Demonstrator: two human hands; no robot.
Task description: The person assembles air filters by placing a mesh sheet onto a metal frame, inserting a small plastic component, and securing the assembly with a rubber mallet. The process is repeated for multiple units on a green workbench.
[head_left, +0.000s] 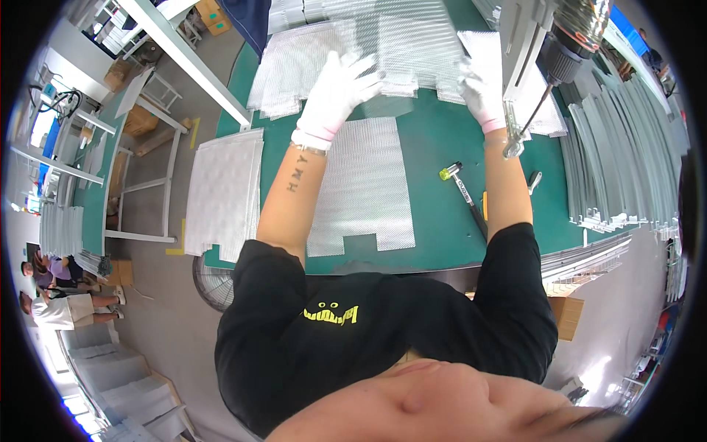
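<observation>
My left hand (339,90), in a white glove, lies over the stacked silvery mesh sheets (294,66) at the far side of the bench, fingers spread. At the right edge of another mesh sheet (421,55) is my right hand (480,92), also gloved; its fingers look loosely apart, slightly blurred. Whether they touch that sheet I cannot tell. A notched mesh sheet (361,184) lies flat below my left hand, and a stack of similar sheets (224,191) sits to its left.
A power drill (578,37) hangs on a stand by my right hand, bit pointing down. A mallet (464,193) with a yellow-and-black head lies on the green bench (434,228). Grey metal strips (626,147) are piled at right. A white post (191,62) rises at left.
</observation>
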